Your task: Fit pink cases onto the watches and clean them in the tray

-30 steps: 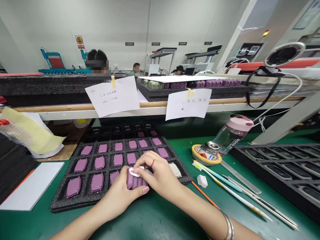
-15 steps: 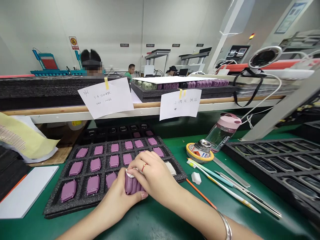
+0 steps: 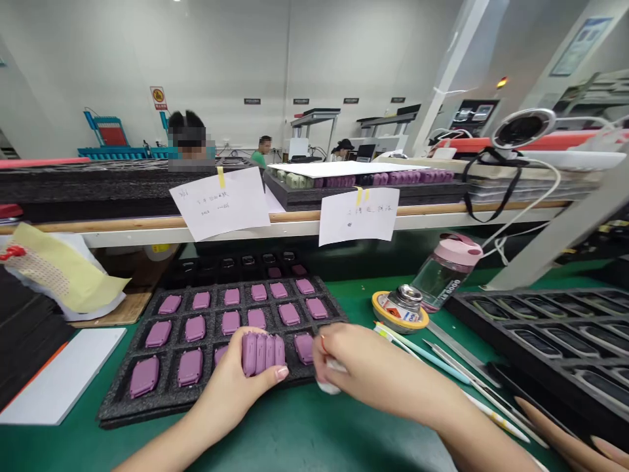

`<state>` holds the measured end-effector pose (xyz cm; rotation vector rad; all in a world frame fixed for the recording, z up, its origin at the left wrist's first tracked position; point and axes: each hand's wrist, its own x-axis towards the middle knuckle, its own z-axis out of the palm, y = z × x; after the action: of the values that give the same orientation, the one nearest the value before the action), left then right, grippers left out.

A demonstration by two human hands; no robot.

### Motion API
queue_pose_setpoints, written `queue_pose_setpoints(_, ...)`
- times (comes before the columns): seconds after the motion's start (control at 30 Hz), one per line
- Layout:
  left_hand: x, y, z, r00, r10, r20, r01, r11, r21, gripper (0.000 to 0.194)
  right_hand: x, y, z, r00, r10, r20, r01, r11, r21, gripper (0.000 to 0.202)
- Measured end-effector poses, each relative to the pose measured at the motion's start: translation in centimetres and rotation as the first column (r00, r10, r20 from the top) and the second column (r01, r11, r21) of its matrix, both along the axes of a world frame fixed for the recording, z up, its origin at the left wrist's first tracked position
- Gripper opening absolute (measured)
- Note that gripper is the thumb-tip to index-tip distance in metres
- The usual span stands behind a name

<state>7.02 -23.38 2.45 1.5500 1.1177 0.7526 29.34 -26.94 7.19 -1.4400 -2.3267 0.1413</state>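
Purple cases [image 3: 264,355], several pressed together in a row, sit in the left hand [image 3: 240,383], whose thumb and fingers close around them above the near edge of a black foam tray [image 3: 111,413]. At the tray's near right corner, the right hand [image 3: 351,360], fingers curled, grips a crumpled white cloth [image 3: 328,388], apart from the row. Other casings [image 3: 145,376] fill tray compartments on a green table [image 3: 255,442]; a pink-lidded bottle [image 3: 447,269] stands behind. At lower right, another person's fingers [image 3: 555,429] show.
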Motion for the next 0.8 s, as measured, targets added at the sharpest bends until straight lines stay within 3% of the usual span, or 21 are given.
queue_pose_setpoints(0.07,0.1,-0.3,0.1,0.998,0.014,0.065,-0.012,0.999,-0.029,0.053,0.8,-0.8,0.1,0.998,-0.016,0.061,0.017,1.000,-0.008,0.025)
queue_pose_setpoints(0.13,0.2,-0.8,0.4,0.986,0.013,0.168,0.002,0.996,-0.088,0.057,0.4,-1.2,0.2,0.998,-0.042,0.035,0.042,0.999,-0.009,0.050)
queue_pose_setpoints(0.2,0.3,-1.5,0.7,0.962,0.005,0.273,0.032,0.991,-0.131,0.059,-1.0,-1.1,0.1,0.994,0.004,-0.112,-0.010,0.999,-0.049,0.087)
queue_pose_setpoints(0.27,0.4,-2.2,1.1,0.950,-0.004,0.311,0.049,0.989,-0.137,0.060,-3.0,-0.8,-0.3,0.935,0.105,-0.339,-0.142,0.986,-0.084,0.103)
queue_pose_setpoints(0.33,0.3,-2.8,1.6,0.949,-0.012,0.316,0.053,0.991,-0.123,0.062,-4.7,-0.4,-1.3,0.823,0.212,-0.527,-0.267,0.963,-0.029,0.102)
queue_pose_setpoints(0.43,0.0,-3.3,2.7,0.925,-0.090,0.370,0.154,0.977,-0.148,0.068,-6.1,-0.1,-2.5,0.689,0.306,-0.656,-0.322,0.941,0.102,0.091)
queue_pose_setpoints(0.53,-0.2,-3.3,3.6,0.850,-0.114,0.514,0.307,0.901,-0.307,0.072,-6.0,-0.4,-2.4,0.656,0.297,-0.694,-0.309,0.944,0.112,0.099)
queue_pose_setpoints(0.6,-0.3,-3.3,3.8,0.825,-0.067,0.562,0.327,0.867,-0.376,0.071,-5.7,-0.7,-1.9,0.653,0.307,-0.693,-0.303,0.944,0.133,0.103)
queue_pose_setpoints(0.8,-0.3,-3.8,3.0,0.799,-0.007,0.601,0.256,0.909,-0.329,0.058,-5.5,-0.9,-1.4,0.627,0.385,-0.677,-0.325,0.920,0.221,0.099)
